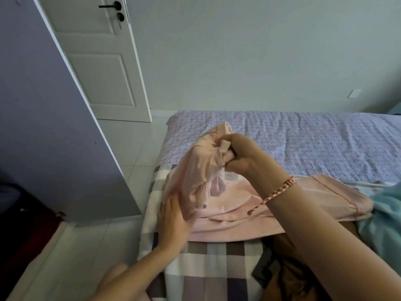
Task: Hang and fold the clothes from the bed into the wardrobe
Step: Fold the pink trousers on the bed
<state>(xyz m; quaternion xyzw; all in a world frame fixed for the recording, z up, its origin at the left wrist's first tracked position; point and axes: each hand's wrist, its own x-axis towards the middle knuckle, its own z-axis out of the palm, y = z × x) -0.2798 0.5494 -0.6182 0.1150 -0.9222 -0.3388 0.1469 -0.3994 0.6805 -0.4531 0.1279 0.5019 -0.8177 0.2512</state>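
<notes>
The pink garment [227,205] is thin, soft cloth, matt and creased, with stitched seams. The bed sheet [303,140] is matt woven cloth printed with rings, lightly wrinkled. The checked blanket [217,257] is matt cloth too, as are the teal cloth [386,209] and the brown cloth [288,279] beside it. The floor [130,148] is glossy white tile. The wardrobe side [43,105] is a smooth, matt lilac board. The door [104,72] is smooth painted panelling with a dark, metal-looking handle [110,5]. The bracelet [280,190] is braided thread.

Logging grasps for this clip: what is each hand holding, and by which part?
Both hold the pale pink soft fabric garment: right hand grips a bunched upper fold, left hand grips its lower end.
</notes>
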